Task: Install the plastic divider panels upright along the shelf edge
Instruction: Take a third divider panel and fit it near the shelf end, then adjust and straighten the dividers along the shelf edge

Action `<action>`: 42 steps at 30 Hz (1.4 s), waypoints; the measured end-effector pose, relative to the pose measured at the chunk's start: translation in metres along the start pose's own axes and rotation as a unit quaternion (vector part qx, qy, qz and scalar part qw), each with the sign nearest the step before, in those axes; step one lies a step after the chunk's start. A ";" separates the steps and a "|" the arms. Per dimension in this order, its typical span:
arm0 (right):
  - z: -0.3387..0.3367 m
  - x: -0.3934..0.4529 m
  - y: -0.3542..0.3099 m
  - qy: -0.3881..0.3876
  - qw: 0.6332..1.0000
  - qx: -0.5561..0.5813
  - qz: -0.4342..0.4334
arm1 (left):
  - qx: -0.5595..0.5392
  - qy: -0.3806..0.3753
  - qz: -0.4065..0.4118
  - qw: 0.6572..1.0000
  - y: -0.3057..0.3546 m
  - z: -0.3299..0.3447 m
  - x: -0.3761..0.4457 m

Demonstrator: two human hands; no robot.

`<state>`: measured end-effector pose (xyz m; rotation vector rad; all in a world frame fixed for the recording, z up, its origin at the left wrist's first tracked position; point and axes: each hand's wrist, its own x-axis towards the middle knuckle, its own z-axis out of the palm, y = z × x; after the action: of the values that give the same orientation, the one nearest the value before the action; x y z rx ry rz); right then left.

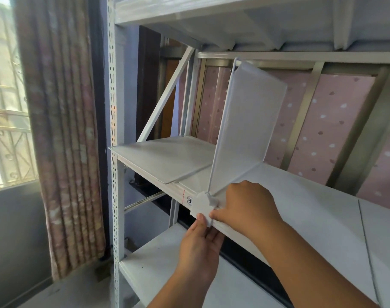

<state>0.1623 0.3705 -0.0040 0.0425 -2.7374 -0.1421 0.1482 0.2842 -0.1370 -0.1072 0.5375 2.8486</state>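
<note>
A frosted white plastic divider panel (247, 121) stands upright on the white shelf (305, 196), its lower front corner at the shelf's front edge. A white plastic clip (202, 204) at the foot of the panel hangs over that edge. My left hand (200, 243) reaches up from below and its fingers pinch the clip's lower part. My right hand (245, 203) rests on the shelf edge just right of the panel, its fingertips pressing on the clip. A second divider panel (167, 156) lies flat on the shelf to the left.
A perforated white upright post (114, 152) stands at the rack's left end, with a diagonal brace (165, 96) behind it. Another shelf (167, 270) runs below and one (189, 10) overhead. A curtain (63, 130) and a window are on the left.
</note>
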 end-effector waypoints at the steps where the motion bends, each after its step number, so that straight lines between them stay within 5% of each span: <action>1: -0.002 0.005 -0.001 -0.008 1.000 -0.005 -0.001 | -0.001 0.000 -0.001 1.000 0.002 -0.001 0.001; 23: 0.013 0.034 -0.040 0.005 0.995 -0.097 0.025 | -0.056 0.035 0.016 0.998 0.044 -0.010 0.040; 42: 0.019 0.026 -0.046 0.019 0.997 -0.056 0.053 | 0.001 -0.006 0.008 1.000 0.055 -0.020 0.043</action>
<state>0.1314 0.3250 -0.0167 -0.1294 -2.6813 -0.2623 0.0939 0.2367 -0.1414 -0.0869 0.5422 2.8628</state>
